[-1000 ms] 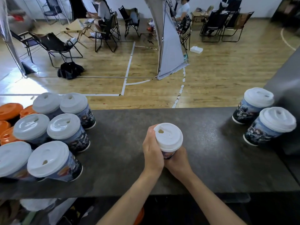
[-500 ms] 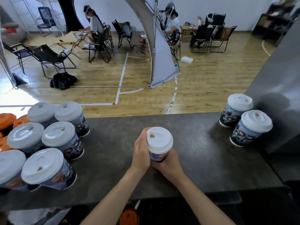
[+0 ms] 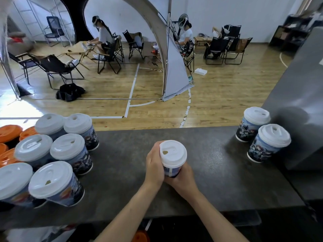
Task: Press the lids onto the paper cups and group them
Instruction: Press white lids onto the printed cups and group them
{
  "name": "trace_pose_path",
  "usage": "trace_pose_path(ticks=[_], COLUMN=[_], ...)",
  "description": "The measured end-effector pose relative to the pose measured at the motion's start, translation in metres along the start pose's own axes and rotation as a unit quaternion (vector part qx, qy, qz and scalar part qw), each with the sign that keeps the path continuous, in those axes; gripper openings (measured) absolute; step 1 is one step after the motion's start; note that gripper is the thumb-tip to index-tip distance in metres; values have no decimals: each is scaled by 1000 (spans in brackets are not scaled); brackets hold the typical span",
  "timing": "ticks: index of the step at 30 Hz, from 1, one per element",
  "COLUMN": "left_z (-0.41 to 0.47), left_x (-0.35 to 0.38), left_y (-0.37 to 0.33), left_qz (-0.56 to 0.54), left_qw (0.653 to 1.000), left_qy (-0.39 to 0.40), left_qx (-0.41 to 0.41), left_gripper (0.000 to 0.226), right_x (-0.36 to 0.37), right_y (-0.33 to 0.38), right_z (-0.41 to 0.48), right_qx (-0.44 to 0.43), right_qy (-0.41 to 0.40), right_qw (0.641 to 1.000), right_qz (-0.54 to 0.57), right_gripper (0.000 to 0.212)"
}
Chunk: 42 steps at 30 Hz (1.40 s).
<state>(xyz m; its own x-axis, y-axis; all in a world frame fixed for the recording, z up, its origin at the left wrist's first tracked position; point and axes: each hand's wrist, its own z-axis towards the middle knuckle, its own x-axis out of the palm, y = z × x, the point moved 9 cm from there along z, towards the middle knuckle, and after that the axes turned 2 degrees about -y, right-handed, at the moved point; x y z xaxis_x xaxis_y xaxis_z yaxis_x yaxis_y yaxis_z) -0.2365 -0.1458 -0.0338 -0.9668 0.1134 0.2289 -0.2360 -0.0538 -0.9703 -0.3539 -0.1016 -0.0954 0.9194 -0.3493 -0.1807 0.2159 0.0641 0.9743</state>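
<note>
A printed paper cup with a white lid (image 3: 172, 156) stands near the middle of the dark counter (image 3: 218, 180). Both hands hold it: my left hand (image 3: 154, 163) wraps its left side up to the lid rim, and my right hand (image 3: 183, 178) grips its lower right side. Several lidded cups (image 3: 68, 151) are bunched at the counter's left end. Two more lidded cups (image 3: 269, 142) stand together at the right end.
Orange lids (image 3: 8, 132) lie stacked at the far left behind the cup group. A grey box or wall (image 3: 297, 105) rises at the right end of the counter. Beyond the counter is a wooden floor with folding chairs and seated people.
The camera view has tilted up and shifted, so the cups sit lower in frame. Both hands keep the same grip on the lidded cup, which stays at the counter's middle.
</note>
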Motion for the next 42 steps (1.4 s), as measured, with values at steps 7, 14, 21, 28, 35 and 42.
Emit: trace_pose_path(ticks=[7, 14, 21, 28, 35, 42], left_z=[22, 9, 6, 15, -3, 21], left_x=[12, 3, -3, 3, -6, -3], left_y=[-6, -8, 0, 4, -1, 8], left_qz=[50, 25, 18, 12, 5, 65], left_qw=[988, 998, 997, 988, 999, 979], left_qy=[105, 33, -10, 70, -39, 86], left_qx=[-102, -45, -68, -135, -34, -173], left_gripper=[37, 37, 35, 50, 38, 35], right_x=[-1, 1, 2, 3, 6, 3], right_y=[1, 2, -3, -1, -6, -4], right_z=[-1, -2, -1, -2, -1, -3], right_qx=[8, 4, 13, 9, 3, 16], right_qy=[4, 3, 10, 4, 18, 3], right_qw=[1000, 999, 999, 1000, 1000, 1000], right_qz=[9, 33, 39, 29, 12, -21], right_gripper=[82, 91, 85, 80, 74, 73])
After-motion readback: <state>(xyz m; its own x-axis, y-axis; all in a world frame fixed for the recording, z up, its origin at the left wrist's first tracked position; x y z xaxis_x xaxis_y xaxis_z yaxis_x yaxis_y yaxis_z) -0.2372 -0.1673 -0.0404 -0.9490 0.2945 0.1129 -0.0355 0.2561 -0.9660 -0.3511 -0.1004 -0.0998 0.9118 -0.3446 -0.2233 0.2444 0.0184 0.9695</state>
